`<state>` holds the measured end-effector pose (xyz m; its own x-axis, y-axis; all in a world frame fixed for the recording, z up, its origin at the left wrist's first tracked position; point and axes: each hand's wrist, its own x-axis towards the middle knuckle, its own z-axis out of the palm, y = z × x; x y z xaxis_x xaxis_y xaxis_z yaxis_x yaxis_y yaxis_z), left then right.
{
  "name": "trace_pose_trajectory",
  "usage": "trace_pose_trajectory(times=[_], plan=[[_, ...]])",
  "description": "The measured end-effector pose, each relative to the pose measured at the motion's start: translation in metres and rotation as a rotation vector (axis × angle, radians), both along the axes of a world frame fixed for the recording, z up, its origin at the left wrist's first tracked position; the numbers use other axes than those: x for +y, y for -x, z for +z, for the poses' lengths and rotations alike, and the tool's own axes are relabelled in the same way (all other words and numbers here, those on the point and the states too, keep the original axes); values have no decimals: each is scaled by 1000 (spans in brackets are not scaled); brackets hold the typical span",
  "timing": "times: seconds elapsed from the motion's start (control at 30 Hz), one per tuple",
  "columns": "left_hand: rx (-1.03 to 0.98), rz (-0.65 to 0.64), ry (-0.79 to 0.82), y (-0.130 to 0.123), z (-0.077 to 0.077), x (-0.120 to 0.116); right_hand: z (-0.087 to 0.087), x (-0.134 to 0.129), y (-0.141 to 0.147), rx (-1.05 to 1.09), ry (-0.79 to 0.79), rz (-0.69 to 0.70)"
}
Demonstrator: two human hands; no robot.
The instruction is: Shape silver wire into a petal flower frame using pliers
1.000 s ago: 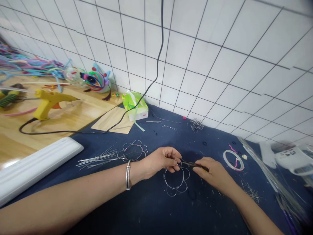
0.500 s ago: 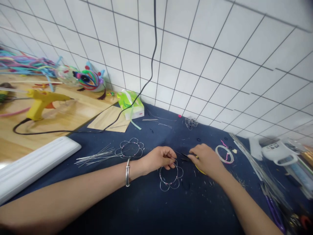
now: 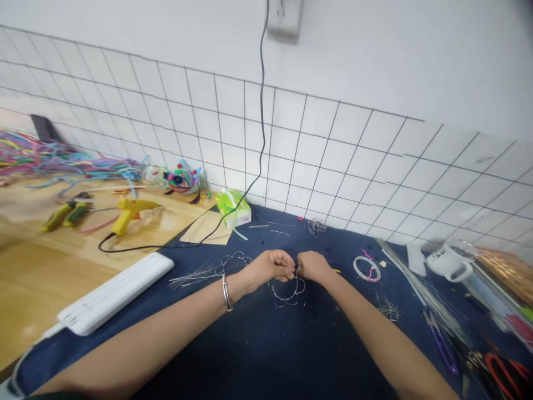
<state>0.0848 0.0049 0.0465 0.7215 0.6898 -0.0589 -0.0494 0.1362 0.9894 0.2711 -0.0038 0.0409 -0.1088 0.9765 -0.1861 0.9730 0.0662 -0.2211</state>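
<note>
My left hand (image 3: 272, 266), with silver bangles at the wrist, pinches the top of a flower-shaped wire loop (image 3: 286, 299) with small beads along its ring. Close beside it on the right is my right hand (image 3: 312, 265), fingers curled in at the top of the same loop; what they grip is too small to make out. A yellow-handled tool (image 3: 336, 271) shows partly behind my right hand. Another wire flower (image 3: 235, 256) lies left of my left wrist, by a bundle of straight wires (image 3: 195, 275).
On the left are a white power strip (image 3: 119, 291), a yellow glue gun (image 3: 128, 215) and a tissue pack (image 3: 234, 208). On the right lie a ring of clear line (image 3: 367, 269), long wires (image 3: 416, 280), purple scissors (image 3: 442, 344) and a white mug (image 3: 447, 262).
My right hand has left the yellow-handled tool and moved left to meet my left hand at the wire loop. The view has tilted up, showing a wall socket.
</note>
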Motion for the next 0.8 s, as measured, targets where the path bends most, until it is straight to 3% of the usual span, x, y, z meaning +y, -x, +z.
trace_pose_trajectory(times=[0.17, 0.43, 0.6, 0.8], plan=[[-32, 56, 21, 3, 0, -5, 2, -10, -15, 391, -80, -48], [-48, 114, 110, -9, -22, -1, -11, -25, -4, 946, -119, -114], [-30, 94, 114, -4, -26, 2, -17, -23, 1, 1145, -36, -138], [3, 91, 101, -1, -24, 3, -15, -24, 1, 1228, 2, -165]])
